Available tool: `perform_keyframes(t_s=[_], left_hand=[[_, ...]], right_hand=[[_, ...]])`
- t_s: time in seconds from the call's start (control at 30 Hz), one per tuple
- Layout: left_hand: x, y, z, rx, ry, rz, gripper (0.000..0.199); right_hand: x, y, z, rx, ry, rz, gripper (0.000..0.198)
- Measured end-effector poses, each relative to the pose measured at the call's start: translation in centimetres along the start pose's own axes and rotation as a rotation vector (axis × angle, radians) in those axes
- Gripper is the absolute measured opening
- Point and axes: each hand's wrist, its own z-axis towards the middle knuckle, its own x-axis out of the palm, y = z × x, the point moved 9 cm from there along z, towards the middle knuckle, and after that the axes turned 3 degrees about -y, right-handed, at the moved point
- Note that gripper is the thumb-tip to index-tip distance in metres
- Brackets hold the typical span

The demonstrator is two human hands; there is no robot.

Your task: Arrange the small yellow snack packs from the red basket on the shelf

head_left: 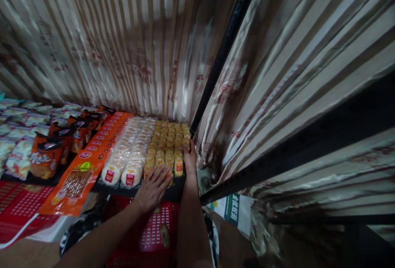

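Observation:
Rows of small yellow wrapped snacks (168,144) stand at the right end of a dark shelf (123,189). My left hand (154,187) lies against the front of these rows, fingers spread and palm down. Along their right side reaches my right hand (190,159), its fingers extended against the outermost row near a black post. Part of that hand's grip side is hidden. Just left of the yellow snacks sit two rows of round white packaged cakes (131,176).
Orange hanging packs of sticks (77,181), orange-black snack bags (46,157) and white bags (20,157) line the shelf leftward. A red basket (154,231) with one small packet (165,235) is below. A black post (225,54) and pleated curtains (148,45) close in behind and right.

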Motion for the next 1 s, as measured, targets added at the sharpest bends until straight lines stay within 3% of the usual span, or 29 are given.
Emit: perform_keyframes(t_s=[0.33, 0.63, 1.0], left_hand=[[0.54, -0.01, -0.10, 0.000, 0.022, 0.008, 0.054], [0.16, -0.02, -0.01, -0.005, 0.005, 0.005, 0.053], [0.15, 0.00, 0.00, -0.005, 0.000, 0.008, 0.052]], right_hand=[[0.44, 0.24, 0.28, -0.027, 0.019, 0.062, 0.055], [-0.02, -0.45, 0.42, -0.054, -0.115, 0.137, 0.055], [-0.16, -0.21, -0.09, -0.053, -0.088, 0.125, 0.056]])
